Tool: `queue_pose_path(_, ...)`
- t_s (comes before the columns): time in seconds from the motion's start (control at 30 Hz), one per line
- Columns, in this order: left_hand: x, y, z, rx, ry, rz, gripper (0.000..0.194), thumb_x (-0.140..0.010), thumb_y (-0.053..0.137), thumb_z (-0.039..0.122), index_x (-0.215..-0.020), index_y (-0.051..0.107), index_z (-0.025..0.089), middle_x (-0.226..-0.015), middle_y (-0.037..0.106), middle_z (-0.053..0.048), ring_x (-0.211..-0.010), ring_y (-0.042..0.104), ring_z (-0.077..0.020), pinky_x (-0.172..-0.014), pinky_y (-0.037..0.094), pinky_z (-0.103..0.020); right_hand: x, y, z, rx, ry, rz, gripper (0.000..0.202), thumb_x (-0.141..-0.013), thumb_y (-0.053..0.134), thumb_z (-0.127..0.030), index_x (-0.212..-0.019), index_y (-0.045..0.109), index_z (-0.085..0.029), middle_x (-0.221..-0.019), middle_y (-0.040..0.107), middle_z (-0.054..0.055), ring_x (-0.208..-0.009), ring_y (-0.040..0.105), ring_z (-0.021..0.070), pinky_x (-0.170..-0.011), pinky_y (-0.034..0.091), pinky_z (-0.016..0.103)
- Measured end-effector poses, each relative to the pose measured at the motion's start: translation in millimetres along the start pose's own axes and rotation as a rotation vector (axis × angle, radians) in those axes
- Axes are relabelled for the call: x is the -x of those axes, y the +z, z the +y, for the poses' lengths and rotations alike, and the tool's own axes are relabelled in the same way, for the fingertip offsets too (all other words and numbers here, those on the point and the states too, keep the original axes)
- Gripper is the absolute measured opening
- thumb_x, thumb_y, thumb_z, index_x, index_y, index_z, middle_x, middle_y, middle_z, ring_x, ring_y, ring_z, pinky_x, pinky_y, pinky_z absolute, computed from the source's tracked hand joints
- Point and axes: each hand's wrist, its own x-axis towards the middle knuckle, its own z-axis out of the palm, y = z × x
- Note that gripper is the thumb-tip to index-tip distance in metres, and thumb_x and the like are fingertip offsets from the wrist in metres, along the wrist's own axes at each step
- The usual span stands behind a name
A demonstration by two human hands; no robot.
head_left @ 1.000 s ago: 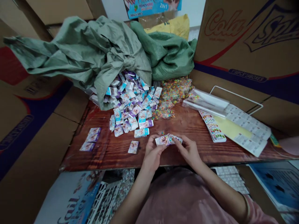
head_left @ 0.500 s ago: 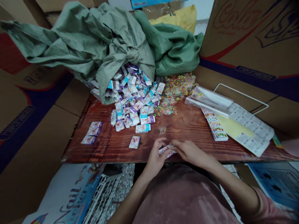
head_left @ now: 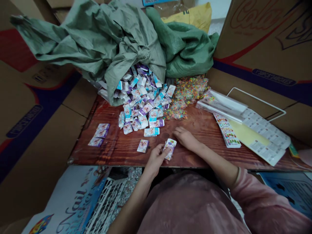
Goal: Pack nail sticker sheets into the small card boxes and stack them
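One printed carton [head_left: 171, 148] sits near the counter's [head_left: 124, 150] near edge, my left grip [head_left: 155, 158] pinching it low, apparently to leave its far end uncovered. Farther right, my right grip [head_left: 187, 139] hangs low; I can't tell whether it holds anything. Beyond, loose cartons [head_left: 147, 107] lie piled, presumably for reach.

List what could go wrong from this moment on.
The left hand holds a small box near the front edge of the table; if the grip loosened, it might drop off.
The heap of boxes spills loosely from the green sack, so a nudge could send some sliding.
Clear bags lie against that heap and might get mixed in.
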Motion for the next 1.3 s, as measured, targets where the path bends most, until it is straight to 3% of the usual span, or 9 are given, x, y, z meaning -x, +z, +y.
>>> queue_pose_path(0.1, -2, -2.1, 0, 0.025, 0.004, 0.03, 0.046, -0.067, 0.072, 0.048, -0.092, 0.058, 0.013, -0.07, 0.063, -0.003, -0.055, 0.055, -0.0112, -0.042, 0.042, -0.019, 5, -7, -10, -0.392, 0.18, 0.216, 0.014, -0.088, 0.055, -0.023, -0.094, 0.065, -0.015, -0.087, 0.068, 0.008, -0.081, 0.063, 0.0182, -0.077, 0.049, 0.033)
queue_pose_path(0.2, -4, -1.8, 1, 0.038, 0.031, 0.017, 0.044, -0.067, 0.073, 0.046, -0.092, 0.06, 0.013, -0.073, 0.063, -0.002, -0.059, 0.055, -0.0116, -0.045, 0.044, -0.02, 15, -16, -31, -0.745, 0.251, 0.253, 0.019, -0.083, 0.064, -0.034, -0.093, 0.065, -0.018, -0.082, 0.069, 0.004, -0.073, 0.064, 0.0161, -0.069, 0.051, 0.029)
queue_pose_path(0.4, -5, 7.0, 1, 0.012, 0.124, -0.027, 0.033, -0.066, 0.076, 0.038, -0.085, 0.063, 0.014, -0.078, 0.065, -0.003, -0.067, 0.056, -0.0116, -0.052, 0.044, -0.019, 33, -8, -51, -0.256, 0.085, 0.287, 0.015, -0.088, 0.056, -0.023, -0.084, 0.07, -0.019, -0.084, 0.06, 0.006, -0.08, 0.058, 0.0172, -0.074, 0.049, 0.031)
queue_pose_path(0.53, -5, 11.2, 1, 0.044, 0.113, -0.01, 0.033, -0.064, 0.077, 0.037, -0.082, 0.062, 0.014, -0.073, 0.064, -0.002, -0.063, 0.055, -0.011, -0.051, 0.043, -0.019, 40, 0, -47, -0.075, -0.035, 0.218, 0.023, -0.092, 0.046, -0.016, -0.092, 0.068, -0.02, -0.084, 0.062, 0.006, -0.082, 0.058, 0.0181, -0.096, 0.042, 0.044)
queue_pose_path(0.67, -6, 12.5, 0, 0.066, 0.09, 0.026, 0.036, -0.062, 0.078, 0.039, -0.084, 0.062, 0.014, -0.073, 0.066, -0.003, -0.063, 0.057, -0.0128, -0.049, 0.043, -0.02, 46, -4, -48, -0.116, -0.068, 0.152, 0.032, -0.091, 0.045, -0.013, -0.116, 0.06, -0.026, -0.094, 0.067, 0.004, -0.089, 0.061, 0.0182, -0.107, 0.031, 0.052)
queue_pose_path(0.8, -9, 14.6, -2, 0.084, 0.094, 0.013, 0.037, -0.059, 0.08, 0.037, -0.082, 0.063, 0.014, -0.072, 0.067, -0.003, -0.062, 0.058, -0.0122, -0.052, 0.043, -0.02, 49, -4, -50, -0.176, -0.077, 0.222, 0.037, -0.09, 0.047, -0.013, -0.121, 0.057, -0.031, -0.09, 0.069, 0.001, -0.086, 0.062, 0.0167, -0.108, 0.031, 0.053)
queue_pose_path(1.0, -11, 16.0, -4, 0.051, 0.082, -0.006, 0.037, -0.063, 0.079, 0.039, -0.083, 0.062, 0.013, -0.066, 0.065, -0.002, -0.056, 0.056, -0.0108, -0.051, 0.044, -0.021, 49, 0, -52, -0.357, 0.127, 0.284, 0.057, -0.087, 0.051, -0.014, -0.14, 0.037, -0.03, -0.105, 0.062, 0.005, -0.093, 0.062, 0.0167, -0.089, 0.052, 0.035)
queue_pose_path(1.13, -12, 18.4, -4, 0.045, 0.108, 0.002, 0.036, -0.06, 0.08, 0.038, -0.081, 0.062, 0.013, -0.07, 0.066, -0.002, -0.059, 0.058, -0.0111, -0.055, 0.046, -0.021, 51, 1, -55, -0.254, 0.054, 0.257, 0.057, -0.089, 0.044, -0.012, -0.141, 0.035, -0.033, -0.107, 0.061, 0.004, -0.101, 0.059, 0.0183, -0.097, 0.047, 0.039)
queue_pose_path(1.3, -11, 19.4, -3, 0.077, 0.085, 0.005, 0.04, -0.062, 0.078, 0.042, -0.085, 0.062, 0.014, -0.069, 0.065, -0.002, -0.056, 0.056, -0.0106, -0.051, 0.044, -0.021, 52, 5, -58, -0.32, 0.124, 0.274, 0.061, -0.086, 0.045, -0.011, -0.143, 0.032, -0.03, -0.111, 0.059, 0.007, -0.094, 0.06, 0.0183, -0.087, 0.052, 0.035)
